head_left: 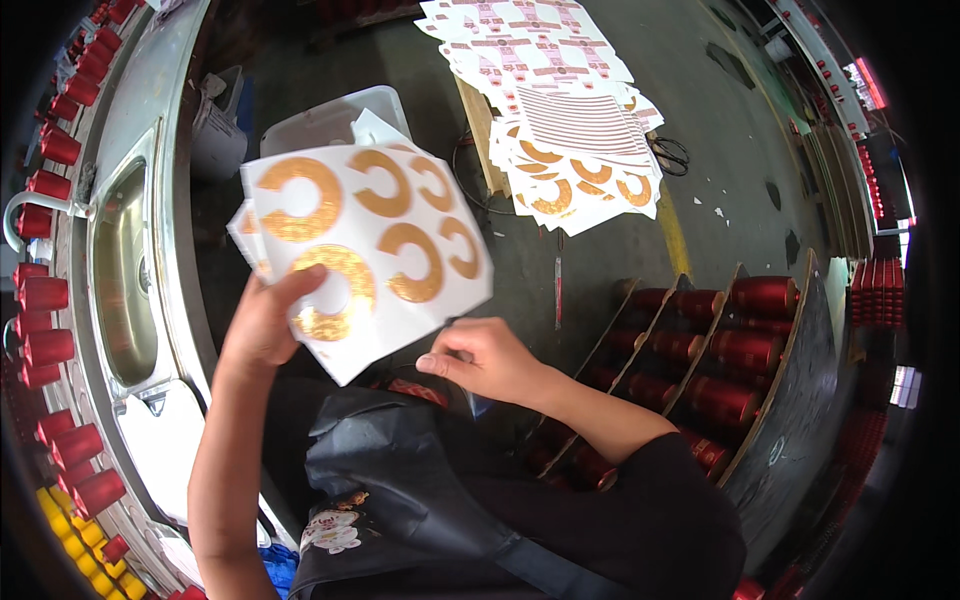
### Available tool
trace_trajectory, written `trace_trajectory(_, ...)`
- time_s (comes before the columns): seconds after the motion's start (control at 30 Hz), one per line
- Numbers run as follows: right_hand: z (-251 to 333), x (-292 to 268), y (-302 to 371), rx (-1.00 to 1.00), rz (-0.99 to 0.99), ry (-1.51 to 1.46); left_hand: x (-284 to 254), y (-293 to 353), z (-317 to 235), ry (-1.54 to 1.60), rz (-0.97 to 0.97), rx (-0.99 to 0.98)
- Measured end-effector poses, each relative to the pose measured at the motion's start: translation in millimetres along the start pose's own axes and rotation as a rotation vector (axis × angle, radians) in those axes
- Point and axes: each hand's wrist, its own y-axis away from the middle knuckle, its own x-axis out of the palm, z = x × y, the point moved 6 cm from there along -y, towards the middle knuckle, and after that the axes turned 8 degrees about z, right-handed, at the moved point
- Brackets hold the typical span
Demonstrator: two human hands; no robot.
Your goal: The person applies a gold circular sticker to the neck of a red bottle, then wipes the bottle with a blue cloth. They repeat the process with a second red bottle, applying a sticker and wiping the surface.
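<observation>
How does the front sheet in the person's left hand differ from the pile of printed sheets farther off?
The front sheet is held up in the left hand, while the pile of printed sheets lies unheld, loosely overlapping. The front sheet shows gold open rings, while the pile also shows pinkish patterns and stripes. Both have white backgrounds and gold curved shapes.

Red canisters (750, 350) lie in a rack (785, 400) opposite a steel sink (125, 290).

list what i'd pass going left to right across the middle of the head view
Red containers, steel sink, left hand holding a white sheet with gold arcs, right hand, red canisters, dark panel.
</observation>
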Motion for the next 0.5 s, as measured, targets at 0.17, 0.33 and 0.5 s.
trace_trajectory(0.17, -23, 45, -20, 0.235, 0.073, -1.12, -27, 73, -45, -0.091, -0.089, 0.206)
trace_trajectory(0.33, 29, 84, -70, 0.037, 0.361, -1.595, -58, 152, -37, -0.078, -0.203, 0.179)
trace_trajectory(0.5, 65, 113, -106, 0.101, 0.386, -1.341, -90, 195, -16, 0.102, -0.221, 0.289)
